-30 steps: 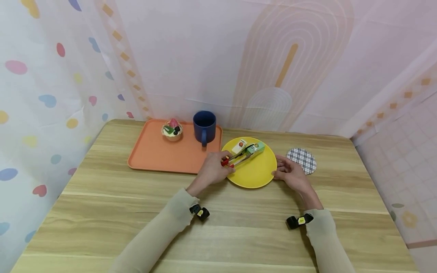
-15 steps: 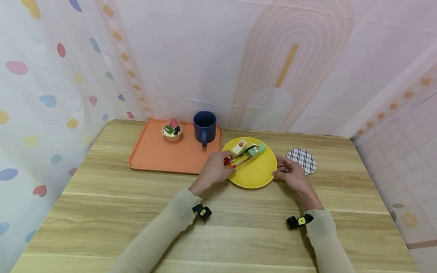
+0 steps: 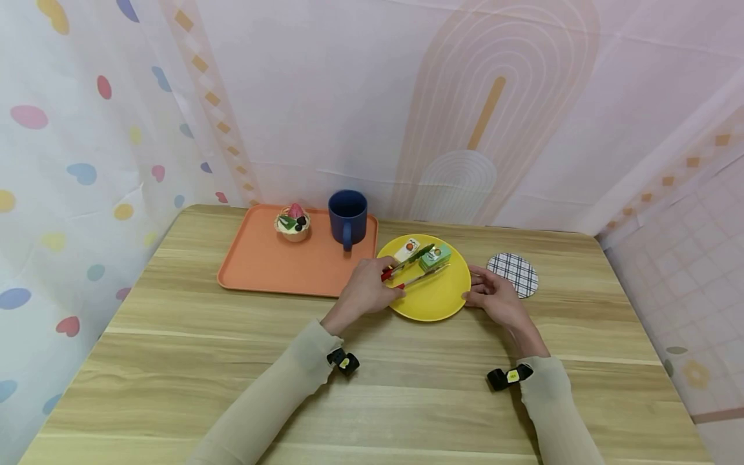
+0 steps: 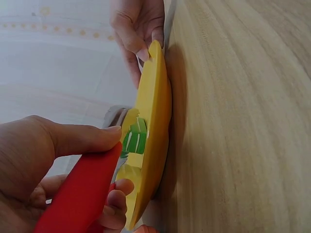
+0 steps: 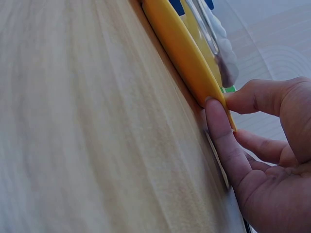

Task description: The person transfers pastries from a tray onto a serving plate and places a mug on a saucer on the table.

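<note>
My left hand [image 3: 370,287] grips a pair of tongs [image 3: 425,276] by its red handles, seen large in the left wrist view. The tongs' arms are spread, one on each side of a green toy cake slice [image 3: 436,257], with a gap on the near side. That slice sits on a yellow plate [image 3: 429,307], beside a white toy cake slice [image 3: 405,250] with an orange-red topping. At the plate's right rim, my right hand [image 3: 498,298] pinches the edge; the right wrist view shows its thumb [image 5: 221,124] and fingers on the rim.
An orange tray [image 3: 279,274] lies left of the plate. On it stand a fruit tart [image 3: 293,223] and a dark blue mug [image 3: 349,219]. A checkered round coaster [image 3: 517,274] lies behind the right hand. A curtain [image 3: 325,97] rises behind the table.
The tongs' arms have spread apart and let go of the green cake slice, which now sits between them. The left hand has shifted slightly right; the right hand stays at the rim.
</note>
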{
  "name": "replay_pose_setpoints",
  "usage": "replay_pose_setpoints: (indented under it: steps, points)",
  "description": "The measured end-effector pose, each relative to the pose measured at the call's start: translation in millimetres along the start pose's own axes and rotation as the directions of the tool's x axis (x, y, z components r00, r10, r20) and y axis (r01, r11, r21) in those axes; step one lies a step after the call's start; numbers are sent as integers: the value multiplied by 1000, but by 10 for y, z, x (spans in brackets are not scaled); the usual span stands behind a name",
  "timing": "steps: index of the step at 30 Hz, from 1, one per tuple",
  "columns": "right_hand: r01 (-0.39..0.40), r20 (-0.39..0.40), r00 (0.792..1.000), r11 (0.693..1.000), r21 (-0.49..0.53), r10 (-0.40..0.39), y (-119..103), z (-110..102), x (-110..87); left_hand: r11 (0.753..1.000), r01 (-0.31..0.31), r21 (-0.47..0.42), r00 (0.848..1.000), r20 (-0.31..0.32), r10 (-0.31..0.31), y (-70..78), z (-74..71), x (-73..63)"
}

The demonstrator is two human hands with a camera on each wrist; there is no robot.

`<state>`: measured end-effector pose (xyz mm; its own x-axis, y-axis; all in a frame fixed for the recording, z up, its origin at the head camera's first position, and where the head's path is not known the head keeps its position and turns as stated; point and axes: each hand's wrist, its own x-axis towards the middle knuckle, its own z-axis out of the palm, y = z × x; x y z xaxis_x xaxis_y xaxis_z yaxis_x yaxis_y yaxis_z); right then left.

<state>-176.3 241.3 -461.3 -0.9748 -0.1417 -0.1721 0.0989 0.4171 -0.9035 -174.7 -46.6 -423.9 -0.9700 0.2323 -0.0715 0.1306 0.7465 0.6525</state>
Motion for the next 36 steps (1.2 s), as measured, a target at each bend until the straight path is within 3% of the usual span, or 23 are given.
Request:
replay_pose_setpoints:
  steps: [17,36]
  points:
    - [-10,-6,1000,1000,-9,10,23,2,13,1000,-9,-23,1000,-27,8,16,-28,-64]
    - [-2,-7,1000,1000,-7,1,-12,-2,-14,995,-25,-97,992,-128,12,-28,-92,-198]
